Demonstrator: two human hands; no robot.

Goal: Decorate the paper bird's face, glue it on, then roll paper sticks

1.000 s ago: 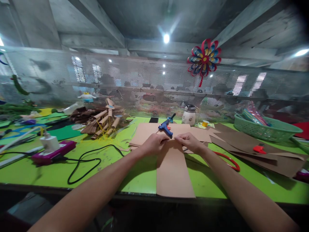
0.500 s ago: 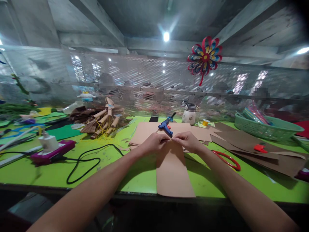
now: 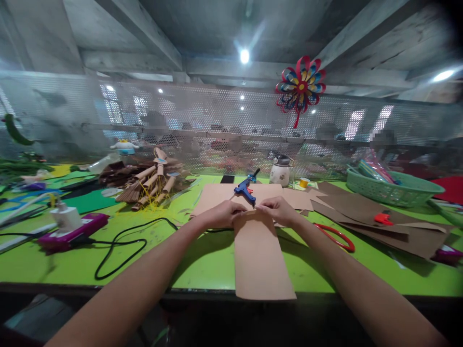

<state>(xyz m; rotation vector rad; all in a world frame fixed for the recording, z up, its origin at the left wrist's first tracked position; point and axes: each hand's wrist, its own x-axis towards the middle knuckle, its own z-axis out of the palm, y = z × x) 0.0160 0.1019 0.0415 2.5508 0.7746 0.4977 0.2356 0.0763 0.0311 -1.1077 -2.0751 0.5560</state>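
Observation:
A long strip of light brown paper point(image 3: 261, 258) lies in front of me, its near end hanging slightly over the table edge. My left hand point(image 3: 231, 213) pinches the far left corner of this paper. At the far right corner, my right hand point(image 3: 278, 210) is closed on the same edge, which looks narrowly folded. Just beyond my hands a blue glue gun point(image 3: 246, 190) rests over a stack of light brown paper point(image 3: 213, 195), its nozzle pointing toward me between my hands.
Left are a purple power strip point(image 3: 74, 232) with a black cable, and rolled brown paper pieces point(image 3: 157, 180). A white jar point(image 3: 280, 171) stands behind. Right lie red scissors point(image 3: 336, 237), dark brown sheets point(image 3: 379, 231), an orange-red tool point(image 3: 383, 219) and a green basket point(image 3: 394, 188).
My left hand has slid left along the far edge of the paper, so the hands are farther apart and more of the fold shows. The view has shifted slightly.

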